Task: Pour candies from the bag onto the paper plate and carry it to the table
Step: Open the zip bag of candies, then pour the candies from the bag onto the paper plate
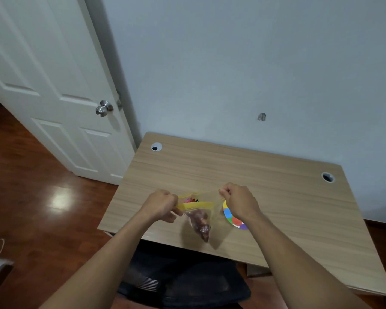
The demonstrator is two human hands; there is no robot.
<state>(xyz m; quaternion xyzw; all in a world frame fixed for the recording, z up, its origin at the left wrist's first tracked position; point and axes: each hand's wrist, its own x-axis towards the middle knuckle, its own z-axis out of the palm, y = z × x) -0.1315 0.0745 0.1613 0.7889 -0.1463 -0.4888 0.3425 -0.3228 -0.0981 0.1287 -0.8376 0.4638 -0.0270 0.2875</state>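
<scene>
Zip bag (202,217) w/ candies (201,225) is being pinched apart by left hand (159,205) & right hand (240,202); paper plate (232,218) is being partly hidden under right hand.

The room was evenly, softly lit. A bright glare patch sat on the floor (59,198) at lower left, and the desk (276,197) carried only faint shadows. Wide-angle distortion bent the door (54,85) at the left edge. Detail was slightly soft throughout.

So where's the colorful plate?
In the head view, the paper plate lies on the wooden desk, mostly hidden under the right hand, just right of the candy bag.
</scene>
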